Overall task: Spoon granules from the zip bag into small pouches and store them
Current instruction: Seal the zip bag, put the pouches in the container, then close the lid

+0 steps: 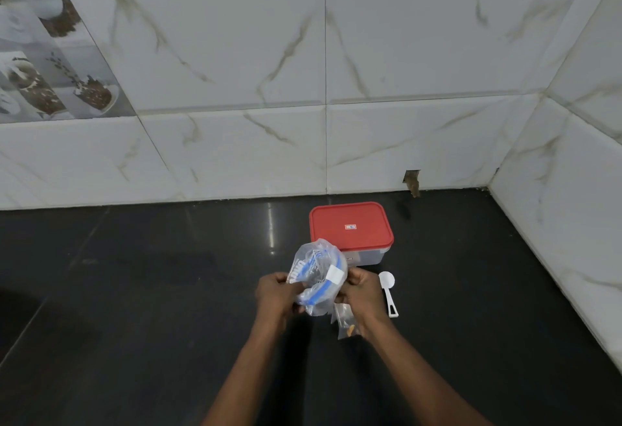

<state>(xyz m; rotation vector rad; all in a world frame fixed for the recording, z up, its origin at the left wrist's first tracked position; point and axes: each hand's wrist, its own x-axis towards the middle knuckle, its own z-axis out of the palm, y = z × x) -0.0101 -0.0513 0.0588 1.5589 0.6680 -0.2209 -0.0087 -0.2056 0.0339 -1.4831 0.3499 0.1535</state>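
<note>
Head view: pinches the crumpled zip bag (pixel 319 274) from either side with curled fingers of left hand (pixel 276 294) and right hand (pixel 360 294), holds it above the dark counter (pixel 134 291). Just under the right wrist, small pouches (pixel 345 321); beside, white spoon (pixel 388 291); behind, red-lidded box (pixel 351 230). Probably risks scattering granules by tugging the seal open too sharply, or sweeping the pouches aside with the wrist.
</note>
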